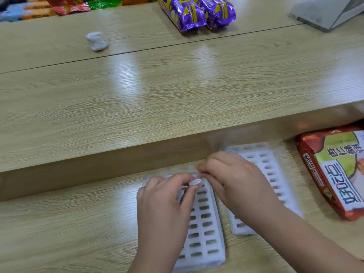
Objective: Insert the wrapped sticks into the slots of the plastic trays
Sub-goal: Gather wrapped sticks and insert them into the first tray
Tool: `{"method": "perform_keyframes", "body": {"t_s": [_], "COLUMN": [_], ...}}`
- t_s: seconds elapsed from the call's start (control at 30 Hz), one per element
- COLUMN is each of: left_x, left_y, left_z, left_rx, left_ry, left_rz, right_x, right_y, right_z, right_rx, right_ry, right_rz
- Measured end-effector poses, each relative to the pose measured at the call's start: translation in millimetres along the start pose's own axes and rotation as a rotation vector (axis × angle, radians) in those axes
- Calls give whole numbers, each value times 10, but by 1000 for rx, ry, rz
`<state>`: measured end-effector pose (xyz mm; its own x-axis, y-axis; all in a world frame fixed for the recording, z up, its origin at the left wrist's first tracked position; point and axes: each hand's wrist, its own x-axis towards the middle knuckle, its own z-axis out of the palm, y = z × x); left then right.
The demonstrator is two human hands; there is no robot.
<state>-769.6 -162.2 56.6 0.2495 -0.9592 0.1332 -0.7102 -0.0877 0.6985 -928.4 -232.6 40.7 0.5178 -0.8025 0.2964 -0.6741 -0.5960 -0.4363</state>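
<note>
Left hand (163, 205) and right hand (234, 180) fingers (204, 166) pinch one blurred item (197, 175).

Two trays (199, 231) (269, 170), two purple packs (185, 14) (218, 10), two hands (163, 203) (236, 182)

Seen from above: reaching forward on bare forearms, backs upward, pinching a small pale item (197, 175) between curled fingertips of left hand (165, 201) and right hand (234, 180).

Two slotted trays (204, 229) side by side on lower shelf (69, 223), boxed pack (334, 170) at right, tabletop (157, 95) behind
</note>
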Motion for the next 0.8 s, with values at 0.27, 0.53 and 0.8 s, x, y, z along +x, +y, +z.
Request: {"method": "perform_keyframes", "body": {"t_s": [0.27,0.53,0.8], "left_x": [60,93,93], "left_y": [-19,-20,-45], "left_z": [49,44,51], "left_rx": [-15,-5,40], "left_ry": [9,-5,-33], "left_rz": [16,43,88], "right_x": [40,59,58], "right_y": [13,35,-4], "right_z": [-23,-11,16], "right_rx": [58,109,-54], "right_ry": [7,7,11], "right_rz": [40,56,-27]}}
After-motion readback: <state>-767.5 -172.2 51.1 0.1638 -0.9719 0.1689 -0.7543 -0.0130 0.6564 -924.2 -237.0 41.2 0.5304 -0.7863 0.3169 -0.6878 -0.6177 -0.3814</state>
